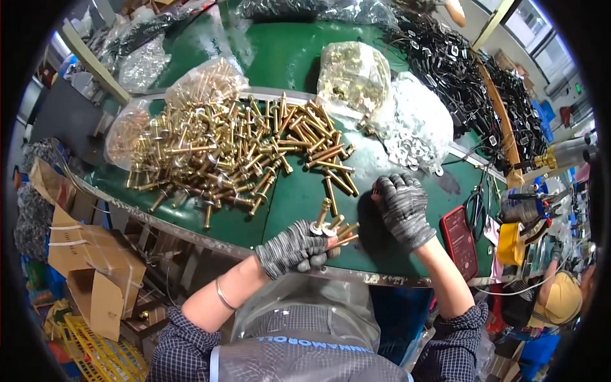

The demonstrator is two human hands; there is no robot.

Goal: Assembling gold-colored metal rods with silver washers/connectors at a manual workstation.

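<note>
The bolts (pixel 203 146) lay heaped across the left and middle of the table (pixel 286 200); more sat in the left hand (pixel 296 248), in front of the heap; a bag (pixel 353 73) lay behind the heap's right end, with washers (pixel 410 127) to its right; the phone (pixel 458 244) lay right of the right hand (pixel 402 209); a box (pixel 105 251) stood left, off the table.

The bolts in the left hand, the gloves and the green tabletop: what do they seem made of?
The bolts in the left hand look like metal, perhaps plated steel, from their gold-toned sheen; solid brass isn't ruled out. The gloves seem knitted, given their streaky grey texture; fibre unclear. The green tabletop looks smooth and glossy from its bright reflections: possibly vinyl or painted board.
</note>
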